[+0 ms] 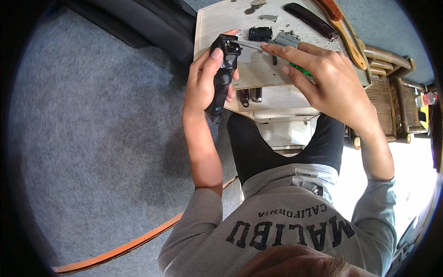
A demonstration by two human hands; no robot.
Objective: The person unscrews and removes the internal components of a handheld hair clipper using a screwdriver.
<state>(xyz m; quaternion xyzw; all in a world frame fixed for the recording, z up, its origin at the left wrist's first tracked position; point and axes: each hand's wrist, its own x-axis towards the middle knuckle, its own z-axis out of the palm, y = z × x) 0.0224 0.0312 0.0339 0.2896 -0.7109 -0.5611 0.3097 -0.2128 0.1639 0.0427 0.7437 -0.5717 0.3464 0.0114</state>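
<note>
My left hand (201, 87) is closed around a black hair clipper (222, 78), held upright over the table's left edge with its opened head facing up. Between the fingers of my right hand (336, 79) is a screwdriver (249, 45) with a thin metal shaft and a green handle, mostly hidden by the hand. Its tip reaches into the clipper's head; exactly what it touches is too small to tell. Just beyond my right fingers lie a grey toothed clipper blade (287, 38) and a black plastic piece (260, 33).
A dark trimmer (312, 21) and a wooden-handled brush (349, 39) lie at the table's (217, 21) far right. Further clippers (256, 94) rest on a shelf below the top. Bamboo furniture (387, 62) stands at right; a dark cloth-like thing (143, 23) is at upper left.
</note>
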